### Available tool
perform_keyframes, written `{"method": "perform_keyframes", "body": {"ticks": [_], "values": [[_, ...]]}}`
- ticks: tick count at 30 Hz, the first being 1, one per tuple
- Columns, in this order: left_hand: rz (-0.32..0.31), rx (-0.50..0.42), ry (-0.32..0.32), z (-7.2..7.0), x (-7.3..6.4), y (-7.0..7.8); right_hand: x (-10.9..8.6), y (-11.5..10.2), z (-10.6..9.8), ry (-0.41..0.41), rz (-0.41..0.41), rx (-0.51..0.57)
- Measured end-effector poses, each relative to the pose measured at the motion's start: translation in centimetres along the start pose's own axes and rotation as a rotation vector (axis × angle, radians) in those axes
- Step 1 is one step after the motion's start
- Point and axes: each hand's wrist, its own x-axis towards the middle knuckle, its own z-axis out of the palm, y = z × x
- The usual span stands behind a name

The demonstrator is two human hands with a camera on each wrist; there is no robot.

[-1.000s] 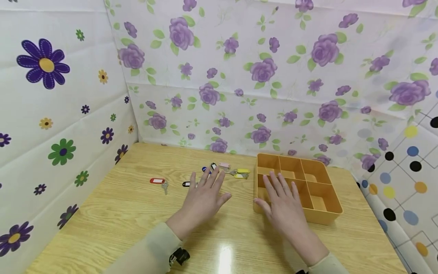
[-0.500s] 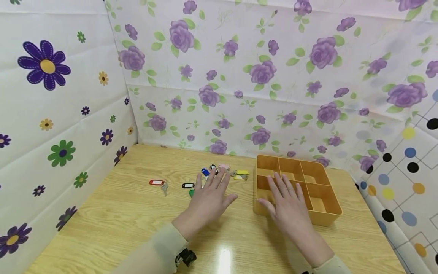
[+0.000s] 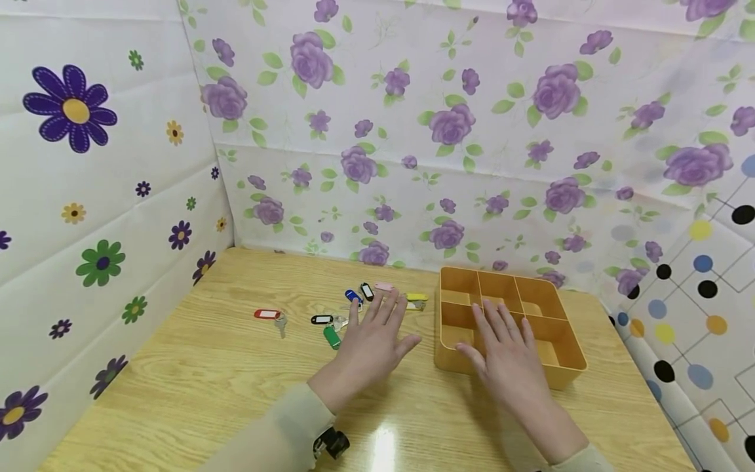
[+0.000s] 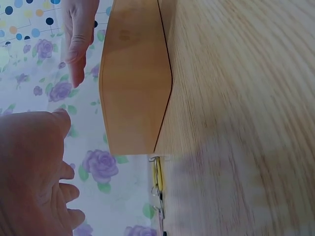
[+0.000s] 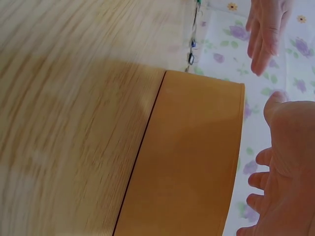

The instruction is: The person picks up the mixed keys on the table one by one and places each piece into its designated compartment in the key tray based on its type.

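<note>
My left hand (image 3: 368,344) hovers over the table with its fingers spread, holding nothing. Beyond and to its left lie keys with coloured tags: a green tag (image 3: 332,337), a black tag (image 3: 322,320), a blue tag (image 3: 353,296), another black tag (image 3: 367,292) and a pink tag (image 3: 384,286). Yellow tags (image 3: 417,297) are partly behind the fingertips. Farther left is a red tag (image 3: 267,314) with its key (image 3: 281,324). My right hand (image 3: 507,354), also spread and holding nothing, is above the front of an orange divided box (image 3: 453,359), hiding part of its compartments.
The wooden table (image 3: 194,380) meets a purple-rose cloth wall (image 3: 407,196) at the back. Flowered cloth (image 3: 159,262) stands at the left and dotted cloth (image 3: 684,328) at the right. In the left wrist view, the box wall (image 4: 133,83) rises beside the hand.
Both hands have drifted to the right, fingers still spread. The green tag and more of the blue tag now show beside the left hand. The keys and box have stayed put.
</note>
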Motion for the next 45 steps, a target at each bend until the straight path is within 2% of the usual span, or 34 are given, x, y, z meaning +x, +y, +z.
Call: {"method": "perform_keyframes", "body": {"ticks": [28,37,45], "values": [[0.037,-0.067,0.001,1.2,1.3,4.3,-1.4,2.7,-0.4,0.019,0.038,0.005],[0.029,-0.1,-0.021,1.8,1.7,5.2,-2.0,4.0,-0.7,0.026,0.057,0.012],[0.046,-0.107,-0.005,1.8,2.1,6.0,-2.6,5.6,-0.6,0.064,0.079,-0.002]]}}
